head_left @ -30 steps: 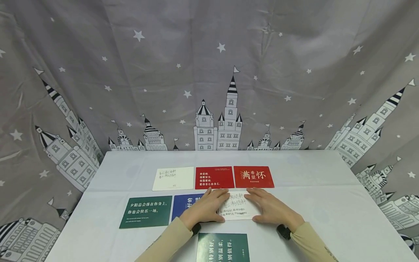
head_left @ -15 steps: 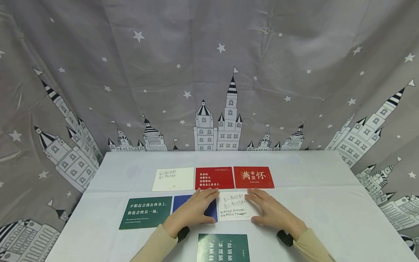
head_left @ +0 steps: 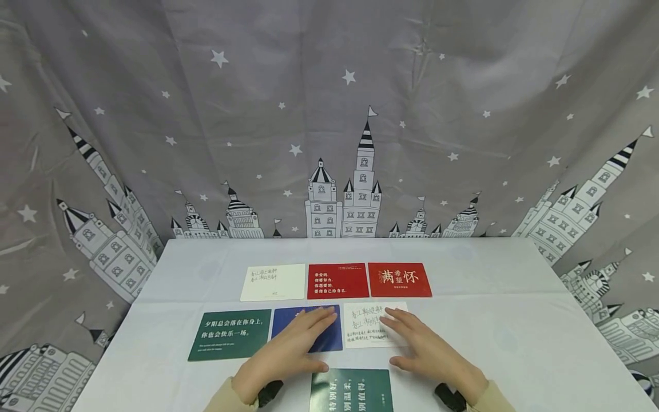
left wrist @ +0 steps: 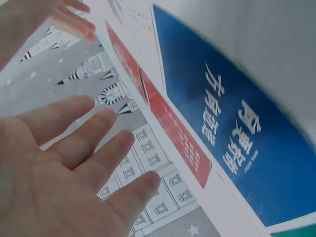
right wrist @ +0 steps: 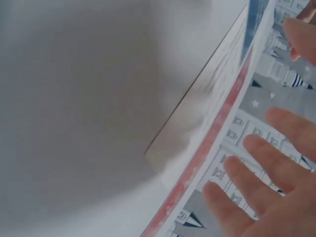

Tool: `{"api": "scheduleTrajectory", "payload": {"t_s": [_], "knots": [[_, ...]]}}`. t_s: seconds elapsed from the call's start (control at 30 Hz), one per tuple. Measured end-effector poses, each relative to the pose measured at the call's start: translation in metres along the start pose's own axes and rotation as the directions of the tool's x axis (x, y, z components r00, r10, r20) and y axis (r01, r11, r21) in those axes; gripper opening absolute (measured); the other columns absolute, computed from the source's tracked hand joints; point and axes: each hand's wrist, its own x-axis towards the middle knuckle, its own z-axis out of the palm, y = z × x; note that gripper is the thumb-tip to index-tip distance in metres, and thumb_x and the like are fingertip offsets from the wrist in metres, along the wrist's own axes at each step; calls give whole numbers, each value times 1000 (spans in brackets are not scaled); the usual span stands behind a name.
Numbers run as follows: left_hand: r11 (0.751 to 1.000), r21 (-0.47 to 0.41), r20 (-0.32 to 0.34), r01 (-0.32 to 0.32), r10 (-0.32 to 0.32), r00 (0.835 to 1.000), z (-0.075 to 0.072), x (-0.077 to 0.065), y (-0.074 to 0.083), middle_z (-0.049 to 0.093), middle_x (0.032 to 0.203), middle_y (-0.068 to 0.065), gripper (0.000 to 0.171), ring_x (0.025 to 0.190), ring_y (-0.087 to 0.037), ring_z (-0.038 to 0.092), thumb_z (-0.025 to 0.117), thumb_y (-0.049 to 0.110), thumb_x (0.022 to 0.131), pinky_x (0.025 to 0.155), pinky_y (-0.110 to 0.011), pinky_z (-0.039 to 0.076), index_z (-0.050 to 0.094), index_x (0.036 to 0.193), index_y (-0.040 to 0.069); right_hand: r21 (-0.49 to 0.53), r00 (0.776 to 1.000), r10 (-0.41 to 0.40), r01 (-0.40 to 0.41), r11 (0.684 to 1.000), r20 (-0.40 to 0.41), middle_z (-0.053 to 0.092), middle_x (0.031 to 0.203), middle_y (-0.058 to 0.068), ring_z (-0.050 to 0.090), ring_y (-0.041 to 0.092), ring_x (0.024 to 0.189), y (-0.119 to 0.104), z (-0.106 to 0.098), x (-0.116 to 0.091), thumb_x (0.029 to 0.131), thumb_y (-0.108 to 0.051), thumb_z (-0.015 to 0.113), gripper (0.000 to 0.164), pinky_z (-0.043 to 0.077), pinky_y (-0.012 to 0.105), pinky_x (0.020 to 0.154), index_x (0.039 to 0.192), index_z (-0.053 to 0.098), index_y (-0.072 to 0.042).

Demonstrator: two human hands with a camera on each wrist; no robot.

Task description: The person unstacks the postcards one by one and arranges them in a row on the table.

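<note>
In the head view my left hand point(head_left: 285, 349) hovers over the blue card point(head_left: 329, 335), fingers extended and holding nothing. The left wrist view shows its fingers point(left wrist: 103, 140) spread, apart from the blue card point(left wrist: 217, 118). My right hand point(head_left: 429, 346) is above the right edge of the white handwritten card point(head_left: 365, 326), its fingers loosely extended. Nothing is between the fingers point(right wrist: 266, 168) in the right wrist view. Left of the blue card lies a green card point(head_left: 229, 335). Another green card point(head_left: 352, 392), turned sideways, lies nearest the person, between the two wrists.
A back row holds a cream card point(head_left: 273, 282), a red card point(head_left: 338, 280) and a second red card point(head_left: 400, 280). The white table point(head_left: 515, 343) meets a grey curtain point(head_left: 329, 86) printed with castles and stars at its far edge.
My left hand has left the white card's edge, moving left and toward the person over the blue card. My right hand has drawn slightly back toward the person. The cards stay in place.
</note>
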Motion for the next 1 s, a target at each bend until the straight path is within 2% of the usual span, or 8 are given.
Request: {"api": "scheduleTrajectory", "payload": {"t_s": [0.23,0.33,0.43,0.53,0.63,0.73,0.8,1.0], "knots": [[998,-34,48,46,-44,998,7,-11,17,36,150,-4,86,136,-28,34,81,33,75,105,-50,34,40,146,11,35,1000,9,-10,999,22,37,148,11,39,32,131,-16,4,-11,79,-27,77,73,42,49,98,143,45,-11],[995,-49,86,87,-83,993,11,-18,22,35,150,0,86,136,-26,34,81,36,74,103,-51,37,40,147,16,58,997,30,-34,998,69,35,148,9,41,30,129,-24,7,-16,80,-31,76,74,45,46,96,145,42,-16],[993,-69,111,97,-89,990,16,-24,24,35,151,-1,87,136,-28,34,80,43,73,101,-52,38,41,146,16,87,990,53,-64,994,128,33,149,7,42,29,126,-32,11,-21,80,-38,75,77,49,43,91,146,41,-20],[996,-68,109,61,-54,993,23,-30,22,38,149,-2,91,134,-30,37,75,59,72,100,-52,39,43,145,15,123,987,26,-45,991,156,32,149,8,43,32,123,-38,17,-26,77,-52,71,82,53,41,83,146,40,-21],[999,-32,92,-7,10,996,31,-36,18,42,146,-5,98,130,-29,41,65,73,69,98,-48,43,44,143,13,130,986,-22,0,991,163,32,148,9,43,32,120,-43,24,-31,71,-66,66,92,55,37,77,147,39,-22],[997,2,84,-77,77,994,38,-41,14,44,143,-7,94,127,-27,44,58,73,73,95,-46,46,45,142,11,119,984,-67,47,992,165,35,145,9,43,31,120,-44,31,-34,71,-70,61,93,55,33,78,146,40,-20],[993,14,88,-115,113,990,43,-44,12,44,142,-8,89,127,-27,44,55,71,78,96,-46,45,45,143,10,99,982,-106,91,991,154,37,144,10,43,30,120,-43,36,-36,75,-69,57,88,54,34,81,145,41,-17],[988,57,112,-144,137,984,52,-48,9,42,143,-11,83,129,-31,41,48,69,84,99,-51,40,44,143,11,16,973,-223,223,975,62,44,138,15,49,30,116,-40,52,-39,86,-63,51,77,54,36,82,143,44,-13]]}}
